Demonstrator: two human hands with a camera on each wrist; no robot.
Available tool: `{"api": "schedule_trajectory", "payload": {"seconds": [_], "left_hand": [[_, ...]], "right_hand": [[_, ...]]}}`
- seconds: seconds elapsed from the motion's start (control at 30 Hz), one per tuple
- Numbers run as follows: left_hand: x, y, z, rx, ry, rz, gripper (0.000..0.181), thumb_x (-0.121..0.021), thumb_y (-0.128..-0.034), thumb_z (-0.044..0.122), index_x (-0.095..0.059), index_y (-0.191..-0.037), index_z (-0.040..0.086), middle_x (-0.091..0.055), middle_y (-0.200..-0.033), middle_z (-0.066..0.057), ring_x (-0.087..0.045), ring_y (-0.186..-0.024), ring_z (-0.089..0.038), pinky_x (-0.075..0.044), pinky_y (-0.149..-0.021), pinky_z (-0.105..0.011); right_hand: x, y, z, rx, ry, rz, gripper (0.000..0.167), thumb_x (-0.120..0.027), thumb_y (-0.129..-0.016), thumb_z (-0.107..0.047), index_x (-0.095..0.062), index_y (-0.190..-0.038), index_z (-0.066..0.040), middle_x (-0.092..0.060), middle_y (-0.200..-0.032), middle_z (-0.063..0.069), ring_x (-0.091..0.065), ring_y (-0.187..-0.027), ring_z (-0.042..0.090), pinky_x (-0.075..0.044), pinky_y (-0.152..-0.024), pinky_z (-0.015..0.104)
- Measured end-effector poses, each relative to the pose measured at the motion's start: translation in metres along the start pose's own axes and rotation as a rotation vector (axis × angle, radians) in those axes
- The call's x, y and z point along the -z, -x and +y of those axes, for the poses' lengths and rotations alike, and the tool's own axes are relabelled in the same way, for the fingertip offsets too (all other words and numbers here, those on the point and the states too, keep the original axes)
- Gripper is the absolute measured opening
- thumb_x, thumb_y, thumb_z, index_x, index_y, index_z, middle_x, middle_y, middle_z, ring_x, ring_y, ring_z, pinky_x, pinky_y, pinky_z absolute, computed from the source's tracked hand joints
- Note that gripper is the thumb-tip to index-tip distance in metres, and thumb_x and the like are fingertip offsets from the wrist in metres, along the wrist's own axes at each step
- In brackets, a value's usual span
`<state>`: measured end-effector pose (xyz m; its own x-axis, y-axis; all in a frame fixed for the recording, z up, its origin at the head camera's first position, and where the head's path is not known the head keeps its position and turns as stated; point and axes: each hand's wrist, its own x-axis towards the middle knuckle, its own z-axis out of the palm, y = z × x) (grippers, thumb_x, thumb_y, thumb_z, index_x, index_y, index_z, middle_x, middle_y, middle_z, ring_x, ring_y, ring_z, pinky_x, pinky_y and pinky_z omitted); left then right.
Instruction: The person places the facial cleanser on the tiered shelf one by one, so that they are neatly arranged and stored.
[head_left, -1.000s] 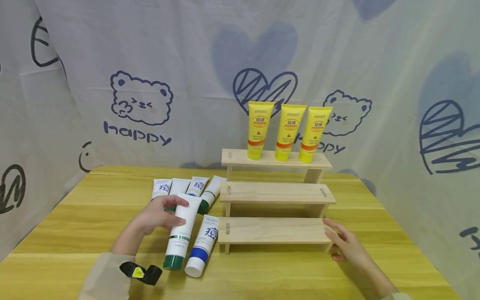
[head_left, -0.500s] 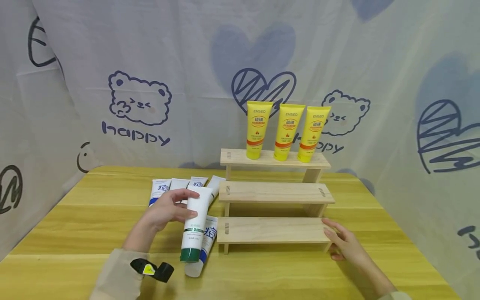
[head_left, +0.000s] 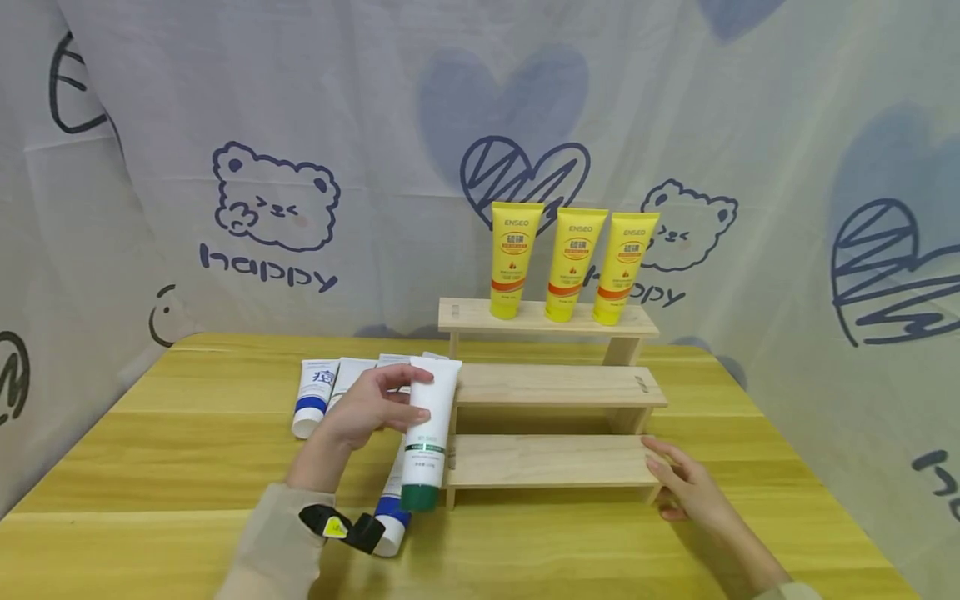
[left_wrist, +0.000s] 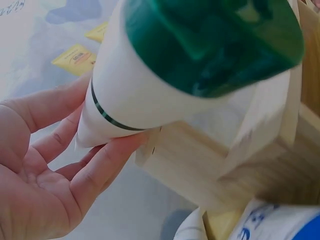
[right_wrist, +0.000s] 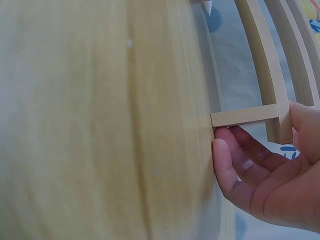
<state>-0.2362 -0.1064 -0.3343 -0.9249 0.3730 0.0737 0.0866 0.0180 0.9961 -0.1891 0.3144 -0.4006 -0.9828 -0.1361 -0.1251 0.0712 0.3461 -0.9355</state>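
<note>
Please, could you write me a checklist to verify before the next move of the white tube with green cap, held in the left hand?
1. Left hand grips the green-capped tube: ok, between thumb and fingers.
2. Green cap points downward: ok, the tube leans slightly.
3. Right hand holds the lowest shelf: ok, at its right end.
4. Yellow tubes upright: ok, three stand on the top shelf.
5. Green-capped tube standing on a shelf: not ok, it is in the hand.
6. Green cap tightly closed: cannot tell.
</note>
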Motion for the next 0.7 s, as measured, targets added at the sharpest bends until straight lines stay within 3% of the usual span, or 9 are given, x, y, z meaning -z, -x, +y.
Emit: {"api": "schedule_trajectory", "payload": {"seconds": [0.43,0.7], "left_hand": [[-0.030,-0.017,0.007,-0.005,0.067,-0.011,0.042,-0.068,-0.0724,-0.005,-0.053,-0.112,-0.006,-0.055,-0.092,-0.011,-0.056,-0.071,-0.017,-0.051,-0.056,-0.028],[-0.050,-0.030,0.012,-0.013,0.064,0.027,0.040,-0.070,-0.0703,-0.006,-0.057,-0.108,-0.003,-0.056,-0.090,-0.011,-0.055,-0.069,-0.018,-0.050,-0.056,-0.027]], "right_hand": [[-0.001,0.000,0.000,-0.017,0.022,0.019,0.054,-0.044,-0.094,-0.032,-0.027,-0.139,-0.007,-0.042,-0.076,0.006,-0.045,-0.057,0.012,-0.047,-0.049,0.029],[-0.001,0.000,0.001,-0.012,0.027,0.036,0.054,-0.045,-0.094,-0.031,-0.028,-0.139,-0.007,-0.043,-0.075,0.006,-0.045,-0.057,0.012,-0.047,-0.048,0.028]]}}
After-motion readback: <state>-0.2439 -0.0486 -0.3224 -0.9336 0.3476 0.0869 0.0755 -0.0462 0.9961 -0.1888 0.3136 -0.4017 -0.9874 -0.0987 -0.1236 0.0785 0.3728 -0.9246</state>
